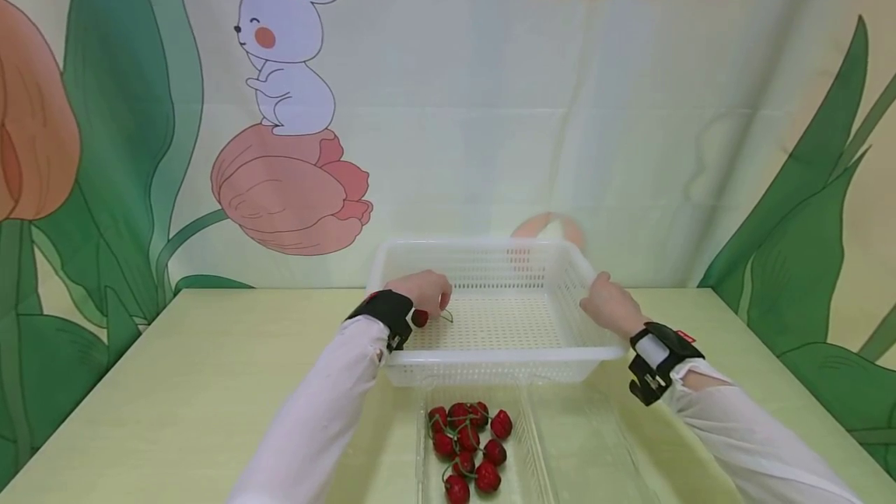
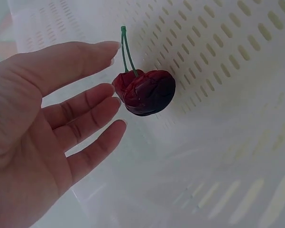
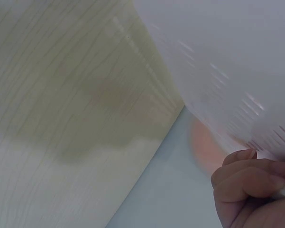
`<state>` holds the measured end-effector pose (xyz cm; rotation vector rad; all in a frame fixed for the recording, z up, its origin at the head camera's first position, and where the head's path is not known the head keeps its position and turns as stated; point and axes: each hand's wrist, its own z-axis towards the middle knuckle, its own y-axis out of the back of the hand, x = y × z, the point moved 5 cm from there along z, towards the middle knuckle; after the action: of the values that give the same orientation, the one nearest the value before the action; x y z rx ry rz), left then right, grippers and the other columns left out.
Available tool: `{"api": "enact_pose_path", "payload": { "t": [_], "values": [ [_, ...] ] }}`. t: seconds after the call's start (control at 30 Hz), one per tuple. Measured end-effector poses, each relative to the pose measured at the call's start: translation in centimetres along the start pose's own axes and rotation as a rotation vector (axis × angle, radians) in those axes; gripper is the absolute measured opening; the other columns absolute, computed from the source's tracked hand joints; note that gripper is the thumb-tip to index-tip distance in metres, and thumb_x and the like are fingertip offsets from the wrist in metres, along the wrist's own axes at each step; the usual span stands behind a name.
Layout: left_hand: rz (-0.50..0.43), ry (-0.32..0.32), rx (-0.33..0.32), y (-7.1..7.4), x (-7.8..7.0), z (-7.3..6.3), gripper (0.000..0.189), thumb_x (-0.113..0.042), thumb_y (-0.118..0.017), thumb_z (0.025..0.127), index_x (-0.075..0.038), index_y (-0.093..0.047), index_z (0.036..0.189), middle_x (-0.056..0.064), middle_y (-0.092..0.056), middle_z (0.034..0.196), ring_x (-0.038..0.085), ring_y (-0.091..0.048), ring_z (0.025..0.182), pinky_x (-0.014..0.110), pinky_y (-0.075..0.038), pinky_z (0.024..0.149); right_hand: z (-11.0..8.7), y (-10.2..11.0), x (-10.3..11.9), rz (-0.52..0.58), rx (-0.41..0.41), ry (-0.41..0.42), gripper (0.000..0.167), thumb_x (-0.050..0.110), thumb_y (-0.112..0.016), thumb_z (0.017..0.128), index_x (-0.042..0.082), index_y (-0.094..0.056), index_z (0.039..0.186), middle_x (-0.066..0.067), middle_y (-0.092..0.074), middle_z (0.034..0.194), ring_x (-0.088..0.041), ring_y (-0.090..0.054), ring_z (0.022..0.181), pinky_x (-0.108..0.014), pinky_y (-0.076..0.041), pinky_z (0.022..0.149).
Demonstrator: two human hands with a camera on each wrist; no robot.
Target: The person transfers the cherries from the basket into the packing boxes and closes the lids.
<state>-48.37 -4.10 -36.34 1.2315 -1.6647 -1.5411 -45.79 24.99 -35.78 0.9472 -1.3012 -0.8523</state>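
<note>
A white perforated plastic basket (image 1: pixel 490 354) stands at the back of the table. My right hand (image 1: pixel 613 306) grips its right rim, with curled fingers (image 3: pixel 249 178) at the edge in the right wrist view. Inside the basket's left part is my left hand (image 1: pixel 422 292), its fingers slightly bent and thumb apart from the lower fingers. Just beyond those fingertips is a pair of dark red cherries (image 2: pixel 149 92) with joined green stems. The stem top appears near the thumb but not pinched. In the head view one cherry (image 1: pixel 420 318) shows beside the left wrist.
A clear plastic container (image 1: pixel 528 442) stands in front of the basket. Several red cherries with green stems (image 1: pixel 467 437) lie in its left side. Behind the pale wooden table (image 1: pixel 175 379) hangs a printed curtain (image 1: pixel 455 99) with a rabbit and tulips.
</note>
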Motion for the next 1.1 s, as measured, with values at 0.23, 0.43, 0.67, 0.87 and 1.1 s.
{"api": "enact_pose_path", "payload": {
  "t": [0.23,0.43,0.67,0.87,1.1],
  "values": [
    [-0.007,0.047,0.040,-0.23,0.08,-0.01,0.023,0.005,-0.066,0.089,-0.013,-0.060,0.076,-0.003,-0.054,0.071,0.011,-0.047,0.064,0.025,-0.037,0.062,0.01,0.06,0.01,-0.006,0.004,-0.013,0.032,0.009,-0.051,0.095,-0.017,-0.037,0.108,-0.018,-0.051,0.079,-0.026,-0.054,0.067,-0.033,-0.044,0.059],
    [-0.026,0.070,0.084,-0.35,0.00,-0.44,0.026,0.009,-0.063,0.088,-0.010,-0.060,0.071,-0.001,-0.051,0.064,0.013,-0.045,0.060,0.025,-0.035,0.057,0.03,0.07,-0.03,0.006,0.000,-0.023,0.035,0.009,-0.051,0.095,-0.018,-0.037,0.111,-0.021,-0.054,0.082,-0.027,-0.056,0.069,-0.033,-0.045,0.059],
    [-0.026,0.050,0.050,-0.19,-0.27,-0.83,0.015,0.006,-0.065,0.091,-0.007,-0.064,0.084,0.001,-0.056,0.075,0.013,-0.047,0.067,0.026,-0.037,0.062,-0.01,-0.10,-0.01,-0.001,0.012,-0.034,0.036,0.010,-0.052,0.097,-0.019,-0.037,0.113,-0.020,-0.053,0.082,-0.027,-0.056,0.069,-0.033,-0.045,0.060],
    [-0.007,0.050,0.041,-0.34,-0.10,-0.59,0.015,0.006,-0.064,0.091,-0.008,-0.064,0.084,0.000,-0.056,0.076,0.013,-0.048,0.069,0.025,-0.038,0.064,-0.07,-0.06,0.04,0.008,0.007,-0.047,0.036,0.010,-0.052,0.097,-0.018,-0.037,0.113,-0.021,-0.054,0.085,-0.027,-0.056,0.071,-0.034,-0.045,0.061],
    [0.026,0.083,0.135,-0.99,0.34,-0.07,0.024,0.007,-0.063,0.091,-0.011,-0.062,0.075,0.001,-0.052,0.068,0.013,-0.042,0.063,0.026,-0.035,0.060,-0.13,0.03,0.11,0.006,0.004,-0.036,0.035,0.011,-0.052,0.096,-0.017,-0.037,0.110,-0.020,-0.053,0.083,-0.027,-0.056,0.070,-0.034,-0.045,0.060]
  ]
}}
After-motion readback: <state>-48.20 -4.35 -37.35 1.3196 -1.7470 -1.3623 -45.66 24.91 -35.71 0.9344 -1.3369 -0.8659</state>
